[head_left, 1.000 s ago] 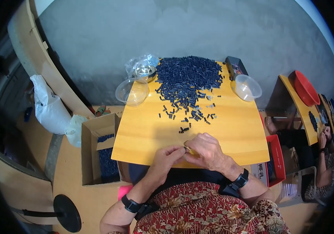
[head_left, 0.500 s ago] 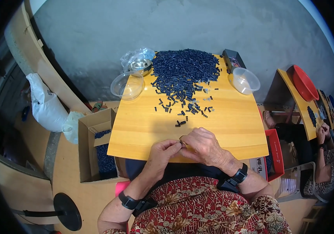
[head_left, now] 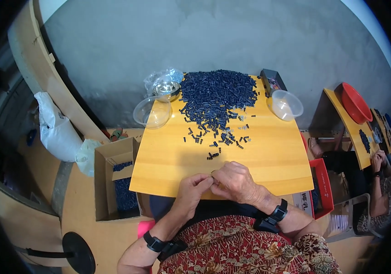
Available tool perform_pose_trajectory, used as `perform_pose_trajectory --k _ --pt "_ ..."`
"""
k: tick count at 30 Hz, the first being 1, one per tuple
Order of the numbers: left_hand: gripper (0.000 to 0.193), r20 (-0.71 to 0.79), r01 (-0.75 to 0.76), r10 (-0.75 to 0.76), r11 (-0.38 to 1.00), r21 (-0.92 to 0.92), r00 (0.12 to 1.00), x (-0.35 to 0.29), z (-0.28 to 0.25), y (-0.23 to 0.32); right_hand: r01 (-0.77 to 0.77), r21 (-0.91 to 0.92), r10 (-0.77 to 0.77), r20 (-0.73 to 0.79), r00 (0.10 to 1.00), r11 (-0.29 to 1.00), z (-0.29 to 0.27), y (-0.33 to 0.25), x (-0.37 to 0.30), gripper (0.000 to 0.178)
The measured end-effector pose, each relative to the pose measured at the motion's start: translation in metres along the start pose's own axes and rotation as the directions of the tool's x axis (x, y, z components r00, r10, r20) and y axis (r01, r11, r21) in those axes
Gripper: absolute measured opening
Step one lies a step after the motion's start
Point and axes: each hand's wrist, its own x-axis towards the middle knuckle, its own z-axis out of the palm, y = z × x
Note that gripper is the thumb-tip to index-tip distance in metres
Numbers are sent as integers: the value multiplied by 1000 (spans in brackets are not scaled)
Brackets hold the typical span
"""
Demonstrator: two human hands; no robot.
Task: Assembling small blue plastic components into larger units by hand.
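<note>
My left hand (head_left: 193, 192) and my right hand (head_left: 235, 181) meet fingertip to fingertip over the near edge of the yellow wooden table (head_left: 159, 169). Both are closed in a pinch around something tiny. Only a dark speck of it shows between the fingers, so its kind is hidden. Just beyond the hands lie a few loose small dark tubular pieces (head_left: 212, 156). A big heap of the same dark blue-black pieces (head_left: 218, 91) covers the far part of the table, thinning out toward me.
A clear plastic bowl (head_left: 152, 113), a metal bowl (head_left: 167, 89) and a clear bag (head_left: 159, 77) stand at the far left; another clear bowl (head_left: 287, 106) and a dark tray (head_left: 273, 81) at the far right. A cardboard box (head_left: 106, 187) and red bin (head_left: 323, 187) flank the table. Another person (head_left: 378, 196) sits right.
The whole scene sits slightly lower in the picture, as the view has tilted. Both hands stay pinched together, and the dark bit between the fingertips shows less than before.
</note>
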Motion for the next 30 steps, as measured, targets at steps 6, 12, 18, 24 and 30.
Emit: perform_pose_trajectory --k 6,12,18,24,30 --pt "16 -31 74 -77 993 -89 997 0 2 3 -25 20 26 -28 999 999 -1 4 -2 25" --pt "19 -5 82 -83 994 -78 997 6 -2 4 -9 20 10 -16 1000 1000 -1 11 1 28" --pt "22 57 88 -86 995 -36 995 5 -2 7 -14 17 14 2 1000 1000 -2 9 -1 24" --pt "23 105 65 -71 996 61 992 1 -1 9 3 10 -3 -16 1000 1000 -1 7 -5 21" --pt "21 84 -21 16 998 57 996 4 -4 -3 21 -9 -21 -25 999 1000 2 3 -2 20"
